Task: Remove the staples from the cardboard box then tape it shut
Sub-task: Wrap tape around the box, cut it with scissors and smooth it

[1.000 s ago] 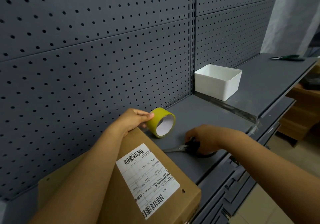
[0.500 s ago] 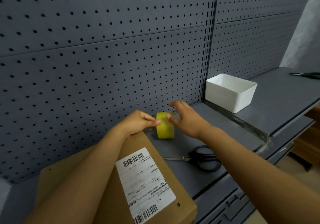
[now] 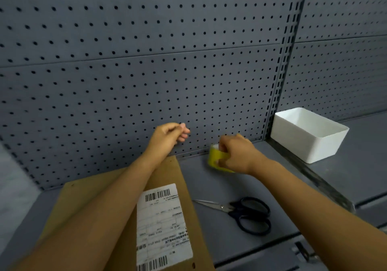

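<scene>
Nearest the camera, on the grey metal shelf [image 3: 209, 229], a closed cardboard box [image 3: 104, 203] is laid flat, its top crossed by both bare forearms. A white shipping label [image 3: 163, 226] with barcodes at both ends is fixed to the box top near its right edge. Two small dark marks are seen on the box, one near the far left corner, one by the near right edge; whether these are staples cannot be told.

Just right of the box, black-handled scissors [image 3: 240, 211] are laid on the shelf, blades closed and pointed toward the box, touched by neither hand.

Farther back, a yellow tape roll [image 3: 217, 159] is gripped by the right hand [image 3: 234, 155], fingers curled over its top and thumb at its near face; the roll is blurred and sits at or just above the shelf surface.

Left of it, the left hand [image 3: 169, 134] is raised over the far end of the box, fingertips pinched together; whether a tape end is held between them cannot be told.

At the far right, an open white plastic bin [image 3: 307, 143] is set against the upright. Behind everything, grey pegboard [image 3: 146, 61] is mounted.
</scene>
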Available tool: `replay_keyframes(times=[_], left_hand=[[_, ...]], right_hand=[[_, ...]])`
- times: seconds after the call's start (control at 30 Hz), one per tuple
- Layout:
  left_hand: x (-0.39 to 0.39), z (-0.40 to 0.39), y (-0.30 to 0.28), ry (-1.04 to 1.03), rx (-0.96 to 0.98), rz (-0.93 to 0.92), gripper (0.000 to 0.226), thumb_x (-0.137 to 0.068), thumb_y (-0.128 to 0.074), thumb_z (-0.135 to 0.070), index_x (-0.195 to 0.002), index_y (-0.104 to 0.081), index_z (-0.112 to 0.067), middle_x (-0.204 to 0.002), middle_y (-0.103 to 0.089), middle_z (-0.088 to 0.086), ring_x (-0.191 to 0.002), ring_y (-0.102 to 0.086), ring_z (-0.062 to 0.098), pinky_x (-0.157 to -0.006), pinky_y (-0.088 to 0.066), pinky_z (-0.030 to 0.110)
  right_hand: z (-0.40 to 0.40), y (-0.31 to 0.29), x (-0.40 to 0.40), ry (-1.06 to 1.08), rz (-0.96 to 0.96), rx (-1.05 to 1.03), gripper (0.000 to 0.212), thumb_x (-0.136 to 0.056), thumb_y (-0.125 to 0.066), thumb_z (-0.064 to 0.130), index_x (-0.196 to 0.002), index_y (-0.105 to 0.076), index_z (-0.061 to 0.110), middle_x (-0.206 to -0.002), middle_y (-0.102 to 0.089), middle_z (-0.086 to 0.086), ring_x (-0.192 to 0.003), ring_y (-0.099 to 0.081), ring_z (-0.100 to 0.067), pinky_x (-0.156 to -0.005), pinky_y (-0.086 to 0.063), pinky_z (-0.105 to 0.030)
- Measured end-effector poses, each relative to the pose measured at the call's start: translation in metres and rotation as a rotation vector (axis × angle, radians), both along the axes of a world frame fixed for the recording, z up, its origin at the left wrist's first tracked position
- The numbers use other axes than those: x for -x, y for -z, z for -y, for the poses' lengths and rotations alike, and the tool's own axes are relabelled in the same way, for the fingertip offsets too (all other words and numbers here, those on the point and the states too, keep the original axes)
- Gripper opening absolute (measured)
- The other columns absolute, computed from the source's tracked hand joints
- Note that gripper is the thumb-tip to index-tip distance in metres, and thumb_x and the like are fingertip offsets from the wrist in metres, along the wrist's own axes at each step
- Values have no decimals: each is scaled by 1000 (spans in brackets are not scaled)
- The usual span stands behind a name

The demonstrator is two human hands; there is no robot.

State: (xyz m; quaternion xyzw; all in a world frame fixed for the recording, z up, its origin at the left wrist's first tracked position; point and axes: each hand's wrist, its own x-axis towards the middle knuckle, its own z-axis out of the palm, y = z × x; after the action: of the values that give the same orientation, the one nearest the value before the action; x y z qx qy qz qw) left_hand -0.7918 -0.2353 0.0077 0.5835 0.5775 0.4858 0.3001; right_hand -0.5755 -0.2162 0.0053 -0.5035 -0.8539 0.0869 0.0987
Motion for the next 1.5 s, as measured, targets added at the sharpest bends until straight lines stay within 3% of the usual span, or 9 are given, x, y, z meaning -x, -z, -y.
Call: replay_keyframes(times=[0.23,0.47,0.57,0.67,0.73,0.83,1.07,1.17,1.5], left_hand=[[11,37,-12,-269,-37,-396,33,-98,-50,-32,-75,-69,-19,-69,-67,-1,-68,-64,20,-71,-53,36],[2,85,-3,-249,46,-847,27,-95,-51,-31,-91,-72,-15,-87,-60,-6,-76,-59,13,-74,-52,35],[-4,96,4,-199,-4,-864,24,-94,-50,-24,-105,-71,-18,-97,-61,-3,-89,-56,13,-82,-50,32],[-5,101,10,-217,-35,-897,31,-96,-51,-24,-123,-64,-19,-119,-58,-5,-110,-49,11,-94,-36,20],[-5,101,12,-233,-27,-883,33,-97,-50,-27,-126,-62,-19,-125,-56,-7,-115,-45,10,-94,-31,17],[-4,100,13,-231,-11,-894,34,-97,-48,-30,-128,-60,-21,-125,-55,-9,-115,-44,8,-92,-29,17],[-7,104,16,-214,8,-878,35,-99,-45,-26,-132,-56,-18,-134,-51,-3,-119,-48,13,-101,-37,26],[-10,104,18,-241,8,-939,39,-101,-39,-29,-138,-48,-19,-144,-43,-4,-126,-43,16,-106,-33,29],[-5,103,22,-210,15,-1015,43,-102,-31,-30,-145,-37,-25,-149,-40,-10,-131,-35,12,-110,-28,31]], right_hand=[[-5,17,-2,-11,97,152,20,-86,-59,23,-81,-43,13,-86,-47,-6,-83,-46,-26,-67,-41,-31],[34,-8,57,-193,-445,-64,24,-97,-49,30,-108,-62,13,-106,-63,-8,-96,-59,-27,-88,-46,-39],[59,10,71,-283,-446,144,37,-103,-35,35,-127,-55,14,-119,-63,-12,-111,-58,-30,-94,-42,-37],[73,42,74,-228,-567,763,81,-92,-28,67,-154,-5,21,-150,-40,-6,-135,-42,-22,-114,-27,-38],[67,55,73,-178,-618,923,106,-72,-31,88,-154,-9,24,-143,-49,-2,-127,-50,-18,-111,-35,-40],[52,40,70,-215,-522,794,88,-81,-22,82,-150,-26,27,-149,-42,0,-132,-45,-18,-112,-32,-39],[50,48,83,-279,-656,765,75,-94,-30,63,-154,-10,22,-158,-15,4,-140,-29,-13,-116,-24,-32],[32,40,77,-231,-657,839,84,-82,-35,72,-150,-28,23,-155,-27,7,-142,-28,-14,-118,-21,-37],[46,35,82,-214,-669,765,63,-100,-36,45,-154,-13,18,-157,-24,-1,-143,-27,-17,-117,-21,-31]])
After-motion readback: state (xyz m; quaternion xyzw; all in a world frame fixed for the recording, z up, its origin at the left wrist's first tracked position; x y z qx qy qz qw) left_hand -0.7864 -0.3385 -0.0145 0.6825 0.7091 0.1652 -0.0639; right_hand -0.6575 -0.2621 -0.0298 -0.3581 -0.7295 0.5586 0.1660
